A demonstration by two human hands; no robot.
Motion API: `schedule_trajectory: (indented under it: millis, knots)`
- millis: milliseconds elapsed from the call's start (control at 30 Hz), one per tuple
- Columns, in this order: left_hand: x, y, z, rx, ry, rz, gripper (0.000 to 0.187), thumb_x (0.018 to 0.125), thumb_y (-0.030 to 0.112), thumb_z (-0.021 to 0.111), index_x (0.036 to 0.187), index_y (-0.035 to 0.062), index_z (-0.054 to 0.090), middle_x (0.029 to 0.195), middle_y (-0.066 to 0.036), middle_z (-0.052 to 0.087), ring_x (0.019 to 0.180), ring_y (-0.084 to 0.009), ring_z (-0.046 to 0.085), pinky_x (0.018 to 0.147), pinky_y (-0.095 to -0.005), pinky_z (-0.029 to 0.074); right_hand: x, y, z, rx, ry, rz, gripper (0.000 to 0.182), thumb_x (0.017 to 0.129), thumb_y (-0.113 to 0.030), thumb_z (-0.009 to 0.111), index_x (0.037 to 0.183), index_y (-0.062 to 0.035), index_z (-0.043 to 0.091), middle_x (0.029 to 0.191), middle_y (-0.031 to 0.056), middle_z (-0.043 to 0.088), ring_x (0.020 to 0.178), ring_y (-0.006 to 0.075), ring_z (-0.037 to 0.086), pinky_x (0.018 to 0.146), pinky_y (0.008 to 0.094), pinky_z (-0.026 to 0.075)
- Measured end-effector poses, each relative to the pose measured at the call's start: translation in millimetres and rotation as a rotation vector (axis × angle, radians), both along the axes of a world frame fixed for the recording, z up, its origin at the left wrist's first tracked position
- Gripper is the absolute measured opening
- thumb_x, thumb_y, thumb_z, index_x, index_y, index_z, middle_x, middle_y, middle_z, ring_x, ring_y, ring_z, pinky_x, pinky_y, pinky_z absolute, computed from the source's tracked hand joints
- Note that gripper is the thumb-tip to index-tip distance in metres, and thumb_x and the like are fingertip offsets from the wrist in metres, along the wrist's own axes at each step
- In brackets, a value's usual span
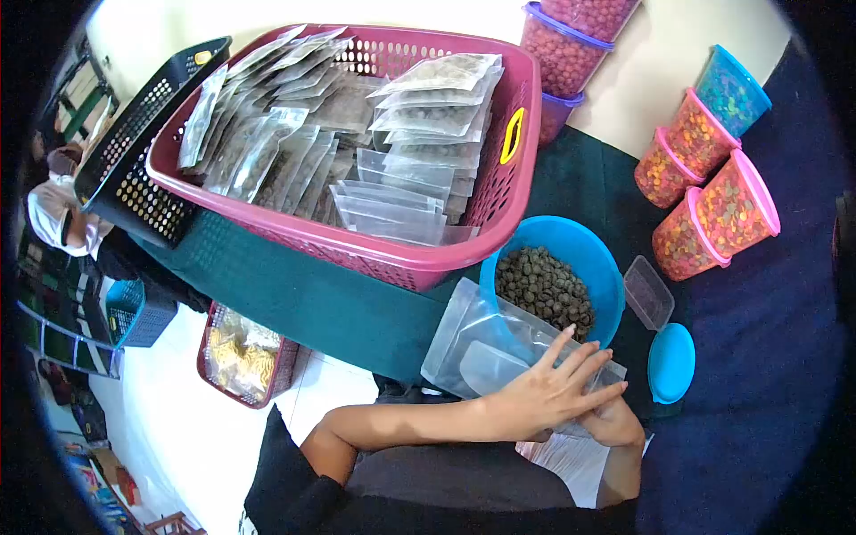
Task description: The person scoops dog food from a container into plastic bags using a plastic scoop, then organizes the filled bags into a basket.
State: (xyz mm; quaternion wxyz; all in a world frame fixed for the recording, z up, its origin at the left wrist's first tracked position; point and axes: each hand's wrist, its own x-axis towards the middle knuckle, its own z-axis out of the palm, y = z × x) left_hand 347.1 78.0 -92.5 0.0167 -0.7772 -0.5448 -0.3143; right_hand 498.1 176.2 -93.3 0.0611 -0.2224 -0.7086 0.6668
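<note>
A clear plastic pouch (481, 352) slants across the front of a round blue tub (599, 267). Small dark brown roundish pieces (544, 290) partly fill that tub. My left hand (557, 390) lies over the pouch's right end, its fingers stretched out and spread; its thumb is hidden. Just beneath and to the right, my right hand (613, 421) grips the same end of the pouch, most of its fingers covered by the left hand and the plastic. A small clear plastic container (648, 292) and a blue lid (670, 363) lie right of the tub.
A large maroon basket (357, 241) holds many filled pouches (437, 98). Black baskets (147, 134) stand to its left. Tubs of colourful pieces (740, 209) are at right, stacked pink-filled tubs (566, 53) behind. A smaller basket (281, 374) sits on the floor; a person (62, 209) is farther left.
</note>
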Motion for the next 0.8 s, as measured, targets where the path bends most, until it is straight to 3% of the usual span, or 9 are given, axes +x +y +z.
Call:
schedule_trajectory:
  millis: [233, 300, 333, 467, 533, 633, 700, 767, 800]
  knots:
    - [27, 11, -14, 0.045, 0.06, -0.014, 0.069, 0.064, 0.023, 0.057, 0.127, 0.0167, 0.029, 0.121, -0.018, 0.037, 0.114, -0.0313, 0.035, 0.095, -0.0556, 0.019, 3, 9, -10, 0.069, -0.007, 0.18, 0.022, 0.078, 0.0, 0.047, 0.098, 0.0036, 0.054, 0.1, 0.0146, 0.056, 0.092, 0.0176, 0.054, 0.08, 0.0295, 0.042]
    - [33, 14, -23, 0.094, 0.067, -0.052, 0.073, 0.063, 0.023, 0.059, 0.128, 0.0172, 0.027, 0.123, -0.018, 0.036, 0.115, -0.0317, 0.034, 0.095, -0.056, 0.018, 0, 12, -10, 0.096, -0.005, 0.233, 0.023, 0.078, -0.001, 0.046, 0.099, 0.0034, 0.054, 0.102, 0.0149, 0.055, 0.093, 0.0179, 0.054, 0.08, 0.0296, 0.042]
    - [28, 11, -17, 0.012, 0.079, -0.091, 0.081, 0.058, 0.023, 0.063, 0.129, 0.0164, 0.026, 0.125, -0.019, 0.033, 0.118, -0.0321, 0.031, 0.096, -0.0563, 0.017, -1, 13, -10, 0.109, -0.005, 0.258, 0.023, 0.078, -0.001, 0.046, 0.1, 0.0033, 0.054, 0.102, 0.015, 0.055, 0.094, 0.0181, 0.054, 0.081, 0.0297, 0.042]
    - [3, 5, 6, -0.082, -0.021, -0.211, 0.089, 0.054, 0.024, 0.069, 0.13, 0.015, 0.024, 0.128, -0.02, 0.028, 0.12, -0.0334, 0.027, 0.096, -0.0566, 0.015, -8, 14, -10, 0.163, 0.003, 0.337, 0.024, 0.079, -0.001, 0.045, 0.101, 0.003, 0.054, 0.105, 0.0154, 0.054, 0.096, 0.0188, 0.053, 0.082, 0.0299, 0.041]
    - [-17, -7, 26, -0.09, -0.245, -0.111, 0.091, 0.05, 0.03, 0.074, 0.127, 0.0112, 0.029, 0.129, -0.02, 0.024, 0.12, -0.0359, 0.024, 0.095, -0.0572, 0.015, -13, 14, -8, 0.193, 0.013, 0.358, 0.025, 0.079, -0.001, 0.045, 0.102, 0.0028, 0.054, 0.107, 0.0156, 0.053, 0.097, 0.0192, 0.052, 0.083, 0.0301, 0.04]
    - [-50, -27, 16, 0.126, -0.42, 0.367, 0.085, 0.056, 0.03, 0.074, 0.124, 0.0072, 0.029, 0.125, -0.023, 0.025, 0.116, -0.0405, 0.023, 0.093, -0.0517, 0.019, -18, 12, 13, 0.099, 0.016, 0.32, 0.028, 0.081, -0.002, 0.043, 0.106, 0.0019, 0.053, 0.112, 0.0166, 0.051, 0.102, 0.0236, 0.049, 0.088, 0.0325, 0.037]
    - [-64, -42, 9, 0.112, -0.6, 0.509, 0.088, 0.055, 0.03, 0.076, 0.123, 0.0004, 0.028, 0.122, -0.02, 0.027, 0.118, -0.0347, 0.024, 0.095, -0.0463, 0.021, -11, 17, 16, -0.002, 0.06, 0.286, 0.028, 0.08, -0.002, 0.044, 0.106, 0.0022, 0.053, 0.114, 0.0163, 0.049, 0.104, 0.0246, 0.048, 0.089, 0.0327, 0.036]
    - [-74, -45, -6, 0.036, -1.027, 0.307, 0.089, 0.055, 0.025, 0.078, 0.123, -0.0003, 0.027, 0.122, -0.017, 0.03, 0.116, -0.0304, 0.03, 0.095, -0.0442, 0.026, -10, 16, 19, -0.053, -0.009, 0.251, 0.028, 0.079, -0.001, 0.044, 0.106, 0.0029, 0.053, 0.114, 0.0173, 0.05, 0.104, 0.0242, 0.048, 0.088, 0.0325, 0.036]
    - [-72, -47, -10, -0.015, -1.222, 0.207, 0.08, 0.059, 0.017, 0.076, 0.122, -0.0008, 0.03, 0.119, -0.014, 0.037, 0.112, -0.0238, 0.037, 0.093, -0.0387, 0.03, -10, 16, 17, -0.026, 0.055, 0.322, 0.028, 0.079, 0.0, 0.044, 0.106, 0.0028, 0.053, 0.113, 0.0179, 0.05, 0.103, 0.0241, 0.049, 0.087, 0.0319, 0.038]
